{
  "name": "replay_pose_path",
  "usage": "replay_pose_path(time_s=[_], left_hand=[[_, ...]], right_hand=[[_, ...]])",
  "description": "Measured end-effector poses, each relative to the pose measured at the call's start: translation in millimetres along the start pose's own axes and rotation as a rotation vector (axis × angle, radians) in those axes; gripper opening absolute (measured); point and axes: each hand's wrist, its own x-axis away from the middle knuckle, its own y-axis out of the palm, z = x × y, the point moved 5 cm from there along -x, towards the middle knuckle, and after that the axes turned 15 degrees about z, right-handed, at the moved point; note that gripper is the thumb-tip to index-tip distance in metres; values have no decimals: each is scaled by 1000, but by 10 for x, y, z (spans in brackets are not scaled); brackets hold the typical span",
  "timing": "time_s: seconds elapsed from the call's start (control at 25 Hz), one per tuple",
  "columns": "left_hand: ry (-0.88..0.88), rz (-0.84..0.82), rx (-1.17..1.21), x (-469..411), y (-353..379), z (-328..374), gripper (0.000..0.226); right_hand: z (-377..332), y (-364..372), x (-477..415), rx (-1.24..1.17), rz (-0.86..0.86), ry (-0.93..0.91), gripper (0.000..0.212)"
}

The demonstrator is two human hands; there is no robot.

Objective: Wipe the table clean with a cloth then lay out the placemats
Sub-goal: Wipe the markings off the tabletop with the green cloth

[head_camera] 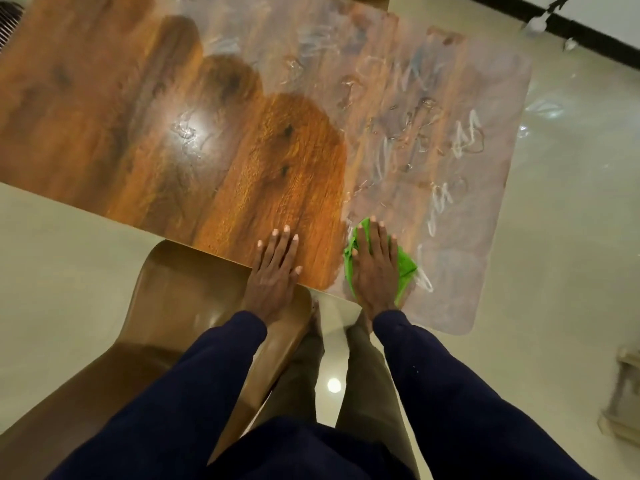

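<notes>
A wooden table (pixel 104 98) fills the upper half of the head view. Its left part shines clean in arched swaths, while its right part (pixel 433 140) is hazy with white smears and droplets. My right hand (pixel 375 268) lies flat with straight fingers on a green cloth (pixel 403 268), pressing it onto the table near the front edge, at the border of the hazy area. My left hand (pixel 275 271) rests flat on the clean wood beside it, fingers straight. No placemats are in view.
A brown chair (pixel 180 306) stands tucked at the table's front edge, just left of my legs. Pale glossy floor (pixel 571 271) surrounds the table. A pale object (pixel 623 393) stands on the floor at the right edge.
</notes>
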Motion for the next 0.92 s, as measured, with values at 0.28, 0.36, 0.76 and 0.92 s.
replay_pose_path(time_s=[0.28, 0.36, 0.76, 0.92], left_hand=[[-58, -34, 16, -71, 58, -66, 61], [-86, -19, 19, -115, 43, -105, 61], [-164, 3, 6, 79, -50, -122, 59], [-208, 23, 9, 128, -133, -99, 60]], right_hand=[[145, -94, 583, -34, -175, -560, 71], [446, -194, 501, -24, -201, -552, 68], [-446, 197, 73, 104, -161, -480, 61], [190, -90, 310, 19, -211, -694, 59]])
